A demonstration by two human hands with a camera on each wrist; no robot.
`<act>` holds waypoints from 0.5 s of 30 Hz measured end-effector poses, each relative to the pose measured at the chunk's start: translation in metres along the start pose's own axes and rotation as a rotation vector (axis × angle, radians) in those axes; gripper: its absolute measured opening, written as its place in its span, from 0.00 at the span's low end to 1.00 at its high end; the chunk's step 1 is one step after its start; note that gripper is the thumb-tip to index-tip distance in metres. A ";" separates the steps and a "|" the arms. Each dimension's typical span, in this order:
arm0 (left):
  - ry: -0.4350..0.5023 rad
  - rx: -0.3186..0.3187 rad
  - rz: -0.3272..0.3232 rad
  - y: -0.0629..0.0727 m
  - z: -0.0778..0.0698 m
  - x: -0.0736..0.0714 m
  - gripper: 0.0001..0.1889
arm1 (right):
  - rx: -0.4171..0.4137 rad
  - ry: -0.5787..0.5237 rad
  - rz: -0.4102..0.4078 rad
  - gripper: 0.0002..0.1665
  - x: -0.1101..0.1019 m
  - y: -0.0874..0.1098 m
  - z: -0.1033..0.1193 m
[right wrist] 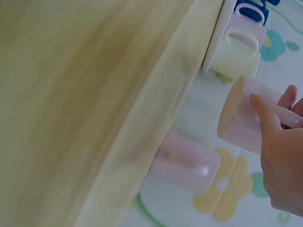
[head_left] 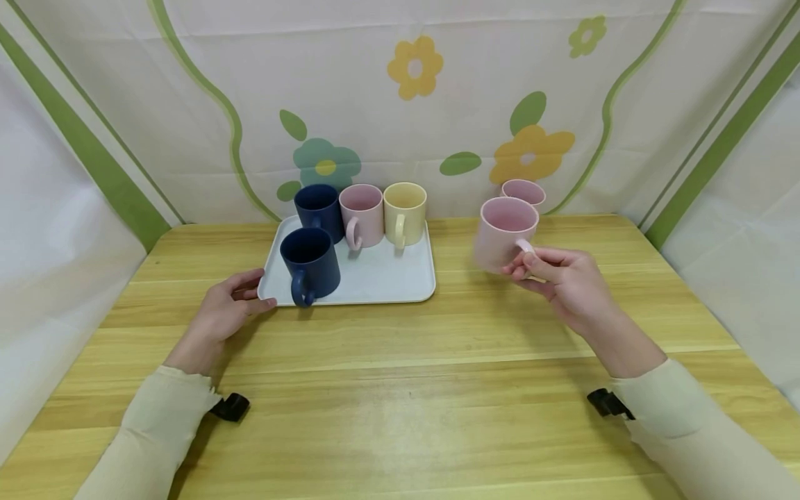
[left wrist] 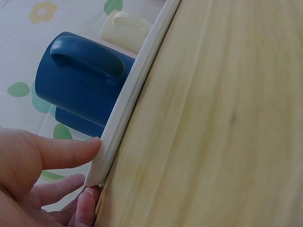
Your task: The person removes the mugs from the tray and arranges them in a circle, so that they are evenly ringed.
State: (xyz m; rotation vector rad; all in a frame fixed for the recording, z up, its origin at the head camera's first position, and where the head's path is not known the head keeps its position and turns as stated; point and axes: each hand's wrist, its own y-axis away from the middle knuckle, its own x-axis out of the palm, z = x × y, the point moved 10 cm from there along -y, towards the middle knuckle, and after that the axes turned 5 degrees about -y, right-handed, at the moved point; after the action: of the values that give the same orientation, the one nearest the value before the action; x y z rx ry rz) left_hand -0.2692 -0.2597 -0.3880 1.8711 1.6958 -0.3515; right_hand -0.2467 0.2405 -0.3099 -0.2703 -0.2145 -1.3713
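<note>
Head cam looks fwd/down over table. L/R wrist cams sit close, turned sideways; both catch tray.

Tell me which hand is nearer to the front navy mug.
Left. The left hand holds the tray at its near left corner, beside the front navy mug; the right hand is farther right, past the tray, holding a pink mug.

Pink mugs, navy mugs, a pale-yellow mug and white tray are plain — the backdrop flowered.
</note>
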 end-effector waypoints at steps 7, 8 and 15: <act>0.001 0.002 0.007 0.001 -0.001 0.000 0.42 | -0.054 -0.089 0.006 0.11 -0.026 0.008 0.015; 0.002 0.001 0.008 0.001 -0.001 0.000 0.42 | -0.060 -0.102 0.006 0.12 -0.029 0.009 0.017; 0.006 -0.003 0.012 0.000 0.000 0.000 0.42 | -0.085 -0.160 -0.018 0.13 -0.054 0.012 0.026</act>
State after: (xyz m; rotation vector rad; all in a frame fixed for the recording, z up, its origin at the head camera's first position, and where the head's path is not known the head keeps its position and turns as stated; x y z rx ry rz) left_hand -0.2689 -0.2597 -0.3883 1.8813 1.6871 -0.3391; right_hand -0.2452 0.3012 -0.3025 -0.4509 -0.2930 -1.3796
